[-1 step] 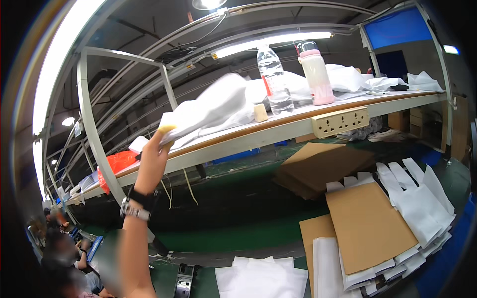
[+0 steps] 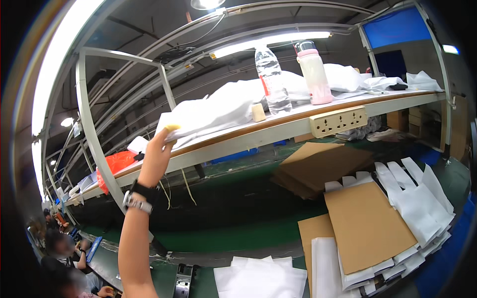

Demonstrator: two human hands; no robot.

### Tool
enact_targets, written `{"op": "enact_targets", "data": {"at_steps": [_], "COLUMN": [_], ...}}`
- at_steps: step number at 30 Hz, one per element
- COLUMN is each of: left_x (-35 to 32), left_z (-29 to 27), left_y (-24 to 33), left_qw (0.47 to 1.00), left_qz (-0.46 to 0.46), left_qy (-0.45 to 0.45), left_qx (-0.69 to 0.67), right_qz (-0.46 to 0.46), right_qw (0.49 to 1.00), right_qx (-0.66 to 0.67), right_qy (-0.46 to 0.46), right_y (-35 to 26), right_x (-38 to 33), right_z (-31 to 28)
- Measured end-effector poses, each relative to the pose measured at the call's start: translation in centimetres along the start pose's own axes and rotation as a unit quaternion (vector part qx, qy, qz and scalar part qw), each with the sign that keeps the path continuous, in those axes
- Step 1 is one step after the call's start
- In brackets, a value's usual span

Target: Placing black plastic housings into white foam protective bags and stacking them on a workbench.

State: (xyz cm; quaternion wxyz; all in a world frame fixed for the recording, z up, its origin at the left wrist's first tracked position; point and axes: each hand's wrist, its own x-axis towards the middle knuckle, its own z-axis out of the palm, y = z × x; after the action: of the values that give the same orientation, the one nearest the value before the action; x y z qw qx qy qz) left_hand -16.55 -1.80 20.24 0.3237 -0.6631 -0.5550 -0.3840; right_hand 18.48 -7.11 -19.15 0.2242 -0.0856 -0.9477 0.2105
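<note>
The left hand (image 2: pixel 158 155), raised overhead from the lower left, closes its fingers on the near left end of a pile of white fabric bags (image 2: pixel 213 111) whose length runs rightward along the upper shelf (image 2: pixel 278 130); the right hand is out of view.

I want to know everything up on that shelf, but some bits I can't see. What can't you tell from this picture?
Head view only:
- Left hand: fingertips tucked under the white fabric pile, so the grip on the yellow thing is unclear.
- Right hand: out of the picture.
- Clear bottle: its base hides what lies behind.
- Orange bag: contents hidden, and a frame post crosses it.
- Shelf's far left end: too small and bent by the lens.
</note>
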Motion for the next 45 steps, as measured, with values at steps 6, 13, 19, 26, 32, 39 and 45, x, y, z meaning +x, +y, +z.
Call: {"op": "enact_targets", "data": {"at_steps": [6,13,19,26,32,39,45], "left_x": [1.1,2.9,5.1,6.0,6.3,6.6,7.8], "left_z": [2.1,5.2,6.0,6.4,7.5,8.6,8.1], "left_y": [-5.1,-1.4,-1.1,-4.5,-5.5,-8.1,-8.6], "left_qw": [0.981,0.955,0.97,0.965,0.962,0.958,0.946], "left_qz": [-0.089,0.008,-0.092,-0.135,-0.161,-0.21,-0.226], "left_qy": [-0.139,-0.147,-0.169,-0.203,-0.194,-0.184,-0.222], "left_qx": [0.1,0.257,0.147,0.095,0.109,0.068,0.071], "right_qz": [0.009,0.015,0.033,0.03,0.028,0.027,0.029], "right_qw": [0.999,0.999,0.997,0.997,0.998,0.997,0.995], "right_qx": [0.033,0.049,0.067,0.068,0.063,0.075,0.096], "right_qy": [0.01,-0.016,-0.023,-0.014,0.013,0.004,0.005], "right_y": [0.1,0.7,0.3,0.9,0.8,0.7,0.7], "right_x": [0.2,-0.2,-0.6,0.1,0.1,-0.3,-0.1], "right_z": [0.0,-0.3,-0.3,-0.3,-0.7,0.1,0.2]}}
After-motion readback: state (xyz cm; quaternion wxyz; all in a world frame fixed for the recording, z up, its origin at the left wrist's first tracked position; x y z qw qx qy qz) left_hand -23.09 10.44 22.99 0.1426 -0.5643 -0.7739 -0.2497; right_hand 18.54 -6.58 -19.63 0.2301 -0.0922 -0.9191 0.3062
